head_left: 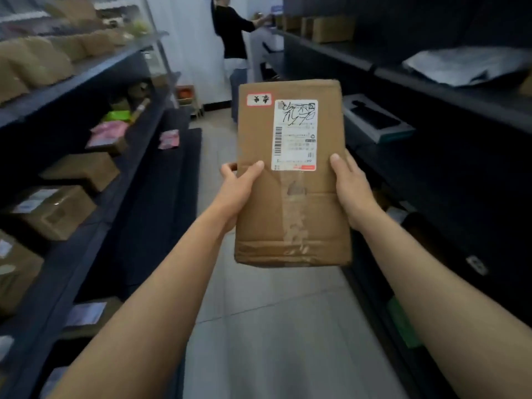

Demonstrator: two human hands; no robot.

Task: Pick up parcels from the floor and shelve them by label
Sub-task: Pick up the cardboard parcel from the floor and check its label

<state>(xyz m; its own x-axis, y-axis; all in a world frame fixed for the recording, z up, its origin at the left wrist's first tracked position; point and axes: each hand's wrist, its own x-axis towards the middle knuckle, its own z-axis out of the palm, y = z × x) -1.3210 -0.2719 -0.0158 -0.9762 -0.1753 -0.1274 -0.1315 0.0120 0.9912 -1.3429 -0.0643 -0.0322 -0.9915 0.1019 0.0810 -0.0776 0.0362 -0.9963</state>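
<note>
While it is held out in the aisle at about chest height, the flat brown cardboard parcel [290, 180] faces the camera with its broad side up, above the pale grey tiled floor [276, 335] and between two runs of dark shelving. A white printed shipping label [295, 135] with a barcode and black scrawled marks sits on its upper right part, and a small red-bordered white sticker [259, 99] with handwriting sits just beside it at the upper left. Clear tape runs down the middle and across the lower end. The left hand [237, 188] grips the parcel's left edge, thumb lying on the top face and fingers wrapped beneath; the right hand [349, 185] clasps the right edge the same way. On the left, the dark metal shelf unit [95, 180] carries brown cardboard boxes [54, 208] and pink packets [108, 133]; on the right, the other dark shelf unit [431, 79] holds a grey plastic mailer bag [463, 66]. Farther down the aisle a person in a black top [233, 33] reaches toward the right shelving.
</note>
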